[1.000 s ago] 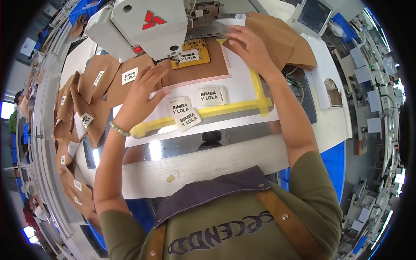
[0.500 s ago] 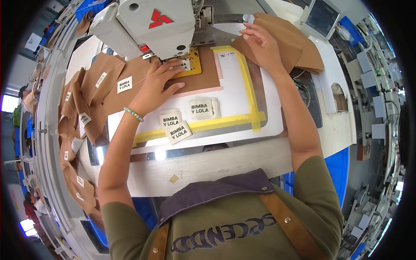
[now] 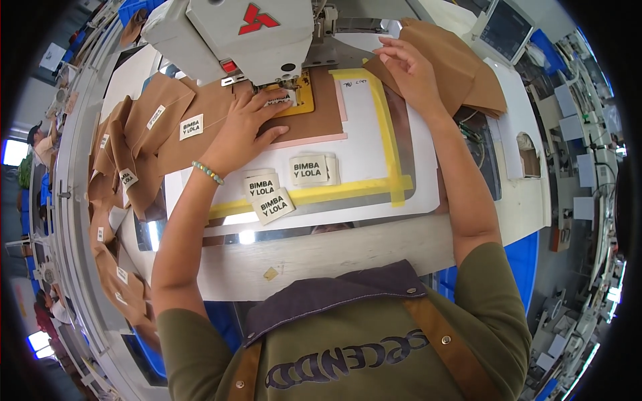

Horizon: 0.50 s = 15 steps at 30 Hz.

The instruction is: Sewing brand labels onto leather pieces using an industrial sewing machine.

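Note:
My left hand (image 3: 244,130) lies flat with fingers spread on a brown fabric piece (image 3: 325,123), its fingertips at a yellow clamp frame (image 3: 305,100) under the sewing machine head (image 3: 251,40). Inside that frame a white label shows, partly covered by my fingers. My right hand (image 3: 413,77) rests at the near left corner of a stack of brown fabric pieces (image 3: 455,63), its fingers loosely bent and apart, gripping nothing visible. Several loose white labels (image 3: 307,170) lie on the white template board (image 3: 364,154), nearer to me than my left hand.
Yellow tape (image 3: 388,134) borders the board. Brown pieces with labels attached (image 3: 144,120) are heaped at left and hang over the table edge. A control screen (image 3: 503,30) stands at the far right. A small tan scrap (image 3: 270,273) lies near the front edge.
The whole view has shifted slightly, with the machine appearing further right. Both hands keep nearly the same places, the left by the clamp frame and the right by the fabric stack.

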Each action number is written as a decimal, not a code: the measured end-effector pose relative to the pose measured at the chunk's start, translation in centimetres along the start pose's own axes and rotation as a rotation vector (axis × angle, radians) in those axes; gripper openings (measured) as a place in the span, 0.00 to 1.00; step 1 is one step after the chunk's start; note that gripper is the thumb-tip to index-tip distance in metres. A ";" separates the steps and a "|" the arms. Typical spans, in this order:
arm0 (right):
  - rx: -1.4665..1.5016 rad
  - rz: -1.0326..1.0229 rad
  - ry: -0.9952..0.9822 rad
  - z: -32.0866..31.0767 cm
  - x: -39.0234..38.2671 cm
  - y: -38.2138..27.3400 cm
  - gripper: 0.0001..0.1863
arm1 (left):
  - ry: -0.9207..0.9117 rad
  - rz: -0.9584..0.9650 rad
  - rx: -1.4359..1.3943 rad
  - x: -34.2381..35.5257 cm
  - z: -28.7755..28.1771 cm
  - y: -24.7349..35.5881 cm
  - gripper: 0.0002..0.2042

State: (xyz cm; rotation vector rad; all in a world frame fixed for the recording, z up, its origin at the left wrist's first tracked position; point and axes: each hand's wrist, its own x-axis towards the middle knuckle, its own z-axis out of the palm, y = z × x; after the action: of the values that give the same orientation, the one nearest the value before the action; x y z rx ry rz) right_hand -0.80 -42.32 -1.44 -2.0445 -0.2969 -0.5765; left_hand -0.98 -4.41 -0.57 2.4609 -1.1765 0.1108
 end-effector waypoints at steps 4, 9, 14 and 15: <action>0.019 0.025 -0.004 0.1 0.0 0.0 0.12 | -0.038 -0.034 -0.014 -0.2 -0.1 -0.1 0.23; -0.030 0.020 0.001 0.3 0.0 -0.3 0.12 | -0.017 -0.024 -0.026 -0.3 -0.2 -0.1 0.22; -0.032 0.034 -0.023 0.4 -0.1 -0.3 0.12 | -0.009 -0.032 -0.021 -0.2 -0.2 -0.3 0.22; -0.014 0.028 -0.030 0.5 -0.1 -0.4 0.12 | 0.002 -0.026 -0.038 -0.2 -0.2 -0.3 0.21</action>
State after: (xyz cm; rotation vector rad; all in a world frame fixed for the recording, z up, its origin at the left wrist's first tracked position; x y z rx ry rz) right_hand -0.89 -41.66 -1.43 -2.0692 -0.2821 -0.5318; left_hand -0.87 -4.02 -0.51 2.4412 -1.1356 0.0828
